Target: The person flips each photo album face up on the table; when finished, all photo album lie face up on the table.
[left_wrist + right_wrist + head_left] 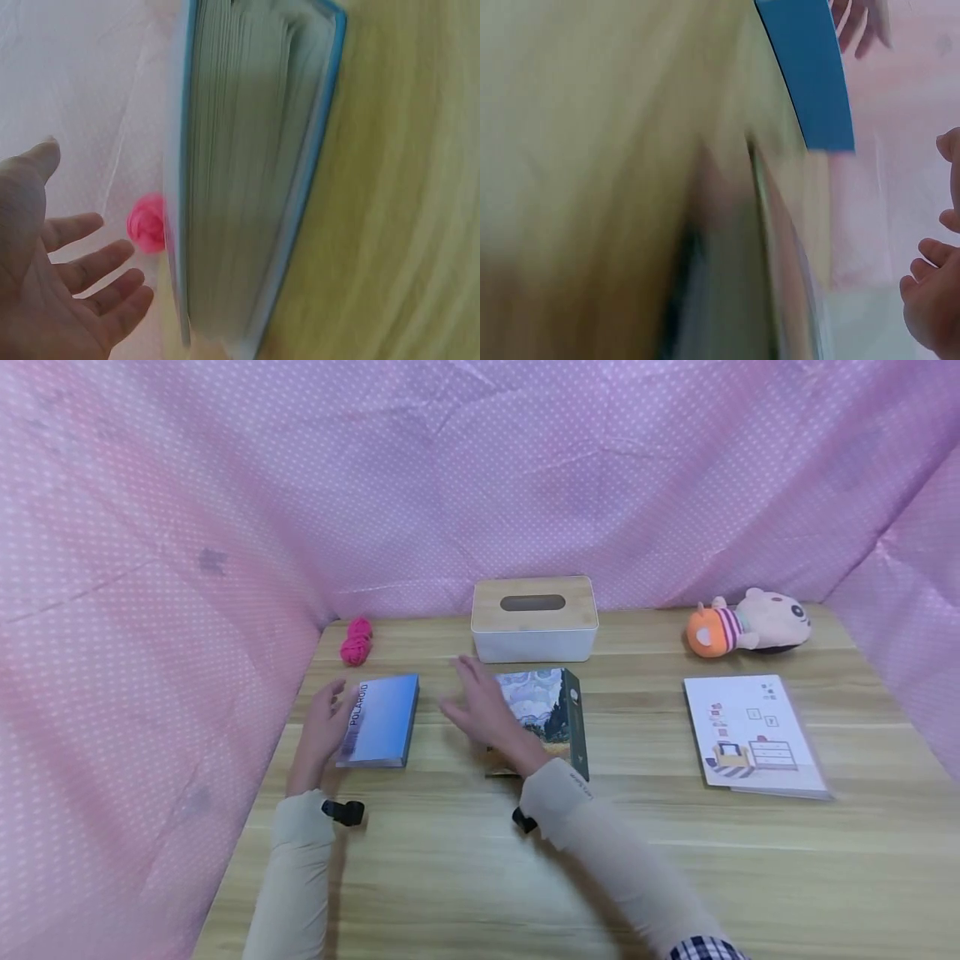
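A thick blue album (382,722) marked POLAROID lies on the left of the table. Beside its left edge is my left hand (325,727), fingers loosely spread and nothing held. The left wrist view shows the page edges of that album (240,165) next to the hand (67,277); contact cannot be made out. My right hand (487,706) reaches above a book with a painted landscape cover and dark spine (577,718), hiding its left part. Its fingers are extended and hold nothing. In the right wrist view the near book is blurred, with the right hand (937,277) at the edge.
A white tissue box with a wooden lid (534,618) stands behind the painted book. Pink yarn (357,642) lies at the back left. To the right are a white illustrated book (750,735) and a plush doll (750,622). Pink dotted cloth (450,485) surrounds the wooden table (442,860).
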Demonstrator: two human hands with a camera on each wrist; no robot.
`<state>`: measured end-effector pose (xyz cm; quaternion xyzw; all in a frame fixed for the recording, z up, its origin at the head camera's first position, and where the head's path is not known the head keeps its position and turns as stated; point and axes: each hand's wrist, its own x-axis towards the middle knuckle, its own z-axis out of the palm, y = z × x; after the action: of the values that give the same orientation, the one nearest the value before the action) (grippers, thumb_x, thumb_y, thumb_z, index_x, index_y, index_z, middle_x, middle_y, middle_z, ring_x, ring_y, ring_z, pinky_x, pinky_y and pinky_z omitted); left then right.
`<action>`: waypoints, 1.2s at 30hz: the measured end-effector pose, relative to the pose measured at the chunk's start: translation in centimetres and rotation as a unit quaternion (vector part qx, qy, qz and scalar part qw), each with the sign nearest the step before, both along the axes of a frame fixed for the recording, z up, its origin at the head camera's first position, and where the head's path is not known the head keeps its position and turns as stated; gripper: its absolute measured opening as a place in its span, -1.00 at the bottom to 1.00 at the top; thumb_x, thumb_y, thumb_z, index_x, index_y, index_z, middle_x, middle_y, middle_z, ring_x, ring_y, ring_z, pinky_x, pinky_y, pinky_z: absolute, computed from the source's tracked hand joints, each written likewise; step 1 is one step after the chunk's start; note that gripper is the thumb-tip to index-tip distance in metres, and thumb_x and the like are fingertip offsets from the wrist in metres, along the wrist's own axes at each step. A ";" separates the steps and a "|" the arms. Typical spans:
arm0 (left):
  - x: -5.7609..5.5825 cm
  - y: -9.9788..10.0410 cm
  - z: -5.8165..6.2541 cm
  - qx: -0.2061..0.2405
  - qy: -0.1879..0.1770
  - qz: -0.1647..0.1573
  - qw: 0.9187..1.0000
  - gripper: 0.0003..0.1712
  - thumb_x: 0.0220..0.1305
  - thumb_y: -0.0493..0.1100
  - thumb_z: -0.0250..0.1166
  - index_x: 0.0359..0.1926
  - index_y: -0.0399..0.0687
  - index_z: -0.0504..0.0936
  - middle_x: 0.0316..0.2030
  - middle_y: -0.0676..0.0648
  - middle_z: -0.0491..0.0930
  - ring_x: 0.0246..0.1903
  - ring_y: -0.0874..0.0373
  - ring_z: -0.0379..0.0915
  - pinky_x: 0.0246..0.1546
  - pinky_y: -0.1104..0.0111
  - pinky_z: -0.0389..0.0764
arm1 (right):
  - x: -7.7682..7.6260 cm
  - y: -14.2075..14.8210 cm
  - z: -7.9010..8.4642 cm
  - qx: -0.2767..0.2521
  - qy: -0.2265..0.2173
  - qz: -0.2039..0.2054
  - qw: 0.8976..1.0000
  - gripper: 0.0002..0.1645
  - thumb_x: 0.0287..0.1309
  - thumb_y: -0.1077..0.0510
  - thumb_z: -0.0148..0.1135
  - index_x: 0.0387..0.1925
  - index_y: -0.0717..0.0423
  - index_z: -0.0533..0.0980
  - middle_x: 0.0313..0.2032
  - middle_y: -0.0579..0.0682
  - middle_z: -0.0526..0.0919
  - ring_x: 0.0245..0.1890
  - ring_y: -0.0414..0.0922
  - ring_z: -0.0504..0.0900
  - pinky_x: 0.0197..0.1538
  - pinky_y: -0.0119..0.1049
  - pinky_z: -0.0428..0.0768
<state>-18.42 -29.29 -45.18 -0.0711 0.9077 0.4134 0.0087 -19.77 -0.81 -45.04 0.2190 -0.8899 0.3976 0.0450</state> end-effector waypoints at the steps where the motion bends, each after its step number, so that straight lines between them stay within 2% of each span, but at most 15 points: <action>1: 0.2 -0.3 0.0 -0.002 -0.007 0.004 1.000 -0.11 0.37 0.34 -0.12 0.47 -0.16 0.03 0.43 -0.29 0.07 0.38 -0.29 0.01 0.35 -0.14 0.12 | 0.3 -0.7 -0.2 -0.003 -0.007 0.008 1.000 -0.14 0.21 -0.08 0.21 0.43 0.10 0.11 0.42 0.11 0.14 0.41 0.04 0.14 0.44 -0.04 0.16; 5: 0.7 -1.1 -0.1 -0.009 -0.037 0.005 0.999 -0.11 0.38 0.33 -0.13 0.48 -0.16 0.00 0.44 -0.29 0.04 0.37 -0.28 0.05 0.34 -0.12 0.16 | 1.4 -3.0 -1.2 -0.012 -0.043 0.030 0.999 -0.12 0.23 -0.12 0.19 0.44 0.11 0.09 0.42 0.14 0.14 0.42 0.03 0.13 0.45 -0.07 0.15; 7: 0.8 -1.2 -0.2 -0.009 -0.050 0.003 0.999 -0.12 0.39 0.33 -0.14 0.47 -0.16 0.00 0.44 -0.29 0.05 0.37 -0.26 0.07 0.34 -0.11 0.17 | 2.0 -3.9 -1.5 -0.026 -0.078 0.036 0.996 -0.13 0.25 -0.13 0.17 0.44 0.12 0.08 0.42 0.13 0.14 0.43 0.02 0.11 0.45 -0.07 0.13; 12: 0.8 -1.3 -0.7 -0.015 -0.072 -0.002 0.997 -0.12 0.38 0.34 -0.13 0.47 -0.16 0.02 0.40 -0.31 0.12 0.36 -0.25 0.10 0.34 -0.10 0.18 | 3.1 -6.0 -2.4 -0.058 -0.176 0.032 0.982 -0.14 0.29 -0.17 0.08 0.46 0.10 0.04 0.44 0.06 0.14 0.44 -0.02 0.11 0.44 -0.10 0.16; 15: 0.9 -1.4 -1.0 -0.023 -0.088 -0.015 0.996 -0.12 0.39 0.33 -0.13 0.47 -0.18 0.02 0.36 -0.34 0.18 0.34 -0.25 0.12 0.34 -0.10 0.19 | 3.7 -6.8 -2.7 -0.063 -0.210 0.032 0.975 -0.13 0.30 -0.17 0.07 0.46 0.11 0.02 0.44 0.05 0.14 0.44 -0.04 0.12 0.44 -0.14 0.18; 19: 1.1 -1.2 -1.2 -0.025 -0.092 -0.036 0.995 -0.15 0.39 0.26 -0.04 0.45 -0.20 0.07 0.29 -0.35 0.28 0.27 -0.22 0.22 0.28 -0.08 0.28 | 4.5 -7.4 -2.7 -0.062 -0.217 0.043 0.973 -0.13 0.32 -0.11 0.08 0.47 0.15 0.00 0.44 0.09 0.13 0.44 -0.05 0.12 0.44 -0.16 0.19; 22: 1.1 -0.8 -1.3 -0.030 -0.086 -0.040 0.995 -0.20 0.39 0.19 0.04 0.44 -0.18 0.10 0.25 -0.33 0.33 0.22 -0.20 0.28 0.24 -0.06 0.34 | 4.9 -7.5 -2.5 -0.055 -0.212 0.048 0.975 -0.13 0.33 -0.09 0.07 0.48 0.13 -0.04 0.45 0.09 0.10 0.45 -0.05 0.10 0.44 -0.17 0.17; 28: 1.0 -0.1 -1.5 -0.039 -0.083 -0.035 0.995 -0.23 0.38 0.14 0.08 0.44 -0.18 0.13 0.27 -0.32 0.32 0.24 -0.19 0.27 0.26 -0.05 0.33 | 5.1 -7.3 -2.4 -0.053 -0.223 0.044 0.972 -0.10 0.33 -0.11 0.07 0.50 0.08 -0.10 0.47 0.07 0.04 0.46 -0.06 0.07 0.45 -0.16 0.16; 33: 0.9 0.6 -1.3 -0.027 -0.097 -0.023 0.995 -0.21 0.37 0.15 0.09 0.45 -0.15 0.11 0.28 -0.30 0.32 0.25 -0.17 0.27 0.27 -0.03 0.33 | 5.0 -7.0 -2.5 -0.047 -0.221 0.033 0.974 -0.07 0.31 -0.17 0.06 0.50 0.07 -0.10 0.47 0.10 0.02 0.45 -0.03 0.10 0.43 -0.14 0.19; 36: 0.9 0.9 -1.0 -0.014 -0.110 -0.024 0.994 -0.18 0.37 0.19 0.07 0.46 -0.12 0.09 0.29 -0.29 0.31 0.26 -0.17 0.26 0.27 -0.03 0.34 | 4.9 -6.7 -2.2 -0.062 -0.215 0.029 0.974 -0.07 0.30 -0.17 0.06 0.50 0.07 -0.10 0.47 0.10 0.01 0.45 -0.01 0.10 0.42 -0.13 0.21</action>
<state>-17.55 -28.40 -46.18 -0.0943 0.9085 0.3898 0.1174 -14.83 -7.56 -47.26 0.1506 -0.8457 0.4908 -0.1457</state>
